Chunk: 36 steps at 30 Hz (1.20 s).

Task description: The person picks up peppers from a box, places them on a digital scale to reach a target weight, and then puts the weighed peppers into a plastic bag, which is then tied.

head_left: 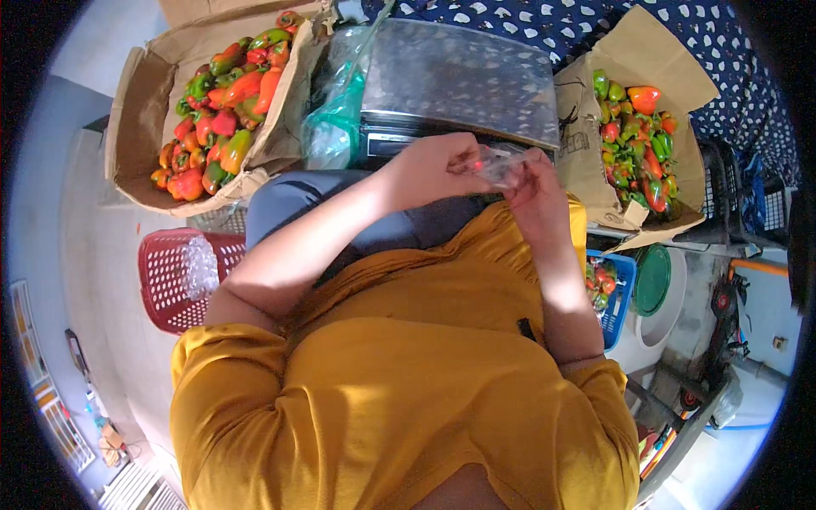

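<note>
A small clear plastic bag (502, 167) is stretched between my two hands, above my lap. My left hand (440, 167) pinches its left side, where a small red spot shows that I cannot identify. On the bag's other side, the fingers of my right hand (539, 188) grip the plastic. Just beyond my hands stands a scale with a flat metal platform (459, 73); my hands partly cover its front panel. To the left, an open cardboard box (137, 121) holds many red, orange and green peppers (223, 121). Smaller peppers (644, 146) fill another cardboard box (666, 60) at the right.
Green and clear plastic bags (338, 121) lie between the left box and the scale. A red perforated basket (169, 280) with clear plastic inside stands low left. Low right are a blue crate (621, 306) of peppers and a green lid (652, 280). Dark patterned cloth (484, 16) hangs behind.
</note>
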Tool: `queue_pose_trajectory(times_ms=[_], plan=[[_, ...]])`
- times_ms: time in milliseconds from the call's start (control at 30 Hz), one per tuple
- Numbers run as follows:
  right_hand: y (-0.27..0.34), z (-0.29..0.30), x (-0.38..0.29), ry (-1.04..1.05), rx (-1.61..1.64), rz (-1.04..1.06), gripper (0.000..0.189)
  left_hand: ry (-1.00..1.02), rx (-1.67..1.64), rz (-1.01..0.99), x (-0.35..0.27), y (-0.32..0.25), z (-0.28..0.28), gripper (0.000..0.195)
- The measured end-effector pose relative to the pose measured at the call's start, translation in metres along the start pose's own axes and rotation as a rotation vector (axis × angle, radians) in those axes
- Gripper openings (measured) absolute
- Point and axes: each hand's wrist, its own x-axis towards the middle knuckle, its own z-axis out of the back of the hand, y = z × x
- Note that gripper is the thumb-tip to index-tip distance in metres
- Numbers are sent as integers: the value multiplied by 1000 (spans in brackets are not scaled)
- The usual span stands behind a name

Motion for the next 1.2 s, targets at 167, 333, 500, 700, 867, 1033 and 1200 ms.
queue_pose_trajectory(times_ms=[167, 333, 500, 700, 867, 1033, 1200], plan=[[6, 3, -4, 174, -285, -167, 5, -139, 270, 130, 7, 4, 17, 17], [-22, -14, -1, 105, -1294, 336, 11, -273, -1086, 450, 3, 11, 2, 17], [4, 1, 7, -102, -661, 167, 15, 34, -673, 329, 3, 16, 4, 18], [-11, 6, 0, 76, -534, -138, 21, -272, 217, 199, 25, 42, 5, 17], [-29, -10, 2, -73, -1487, 278, 30, -245, -801, 325, 14, 53, 5, 24], [-11, 33, 22, -175, -427, 133, 23, 59, -870, 461, 9, 23, -15, 25], [-16, 14, 4, -132, -162, -125, 24, -224, 138, 193, 24, 57, -1, 19]])
